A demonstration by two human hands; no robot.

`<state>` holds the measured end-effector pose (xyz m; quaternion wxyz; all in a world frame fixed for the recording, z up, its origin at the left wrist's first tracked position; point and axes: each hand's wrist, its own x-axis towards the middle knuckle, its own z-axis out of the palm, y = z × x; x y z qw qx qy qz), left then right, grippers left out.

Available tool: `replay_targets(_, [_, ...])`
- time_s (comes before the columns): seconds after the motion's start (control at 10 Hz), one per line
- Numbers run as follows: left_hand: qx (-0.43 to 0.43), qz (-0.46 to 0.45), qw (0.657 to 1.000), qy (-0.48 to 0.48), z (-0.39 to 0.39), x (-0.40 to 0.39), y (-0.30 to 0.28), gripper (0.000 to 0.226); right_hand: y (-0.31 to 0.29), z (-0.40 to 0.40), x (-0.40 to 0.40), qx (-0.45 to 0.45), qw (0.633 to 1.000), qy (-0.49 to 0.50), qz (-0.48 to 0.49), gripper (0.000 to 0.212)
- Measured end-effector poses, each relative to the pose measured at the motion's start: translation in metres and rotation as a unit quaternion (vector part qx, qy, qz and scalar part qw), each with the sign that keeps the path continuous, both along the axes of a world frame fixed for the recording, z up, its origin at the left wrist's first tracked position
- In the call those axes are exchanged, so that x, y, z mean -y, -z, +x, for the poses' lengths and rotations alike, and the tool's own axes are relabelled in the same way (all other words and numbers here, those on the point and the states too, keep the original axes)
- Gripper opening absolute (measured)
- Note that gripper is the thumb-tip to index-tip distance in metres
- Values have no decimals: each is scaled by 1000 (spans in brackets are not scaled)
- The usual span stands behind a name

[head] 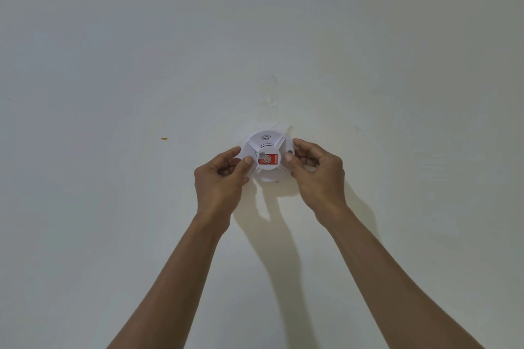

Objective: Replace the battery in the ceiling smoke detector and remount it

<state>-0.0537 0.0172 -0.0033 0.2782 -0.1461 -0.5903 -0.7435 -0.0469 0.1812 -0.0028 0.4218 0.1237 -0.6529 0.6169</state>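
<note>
A round white smoke detector (266,151) sits against the white ceiling (255,37) at the middle of the head view. Its centre disc carries a red and white sticker, and a sound-wave mark shows near its top edge. My left hand (221,176) grips the detector's left rim with thumb and fingers. My right hand (317,170) grips the right rim the same way. Both arms reach up from the bottom of the frame. No battery is visible.
A small orange-brown spot (164,138) marks the ceiling to the left of the detector. Faint scuffs (269,93) and bits of clear tape show just above the detector. Shadows of my arms fall on the ceiling below the hands.
</note>
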Motion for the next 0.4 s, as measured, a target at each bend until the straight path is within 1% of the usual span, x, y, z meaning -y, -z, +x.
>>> replay_targets(0.2, [5,-5,1000,-11,6,2,4,32,5,3,-3,15,1000,-15,-9,40])
replay_targets(0.3, [12,-9,1000,-18,15,4,10,36,13,8,-5,24,999,-18,-12,39])
replay_targets(0.4, [13,-11,999,-35,21,3,17,32,21,13,-8,31,999,-17,-15,40])
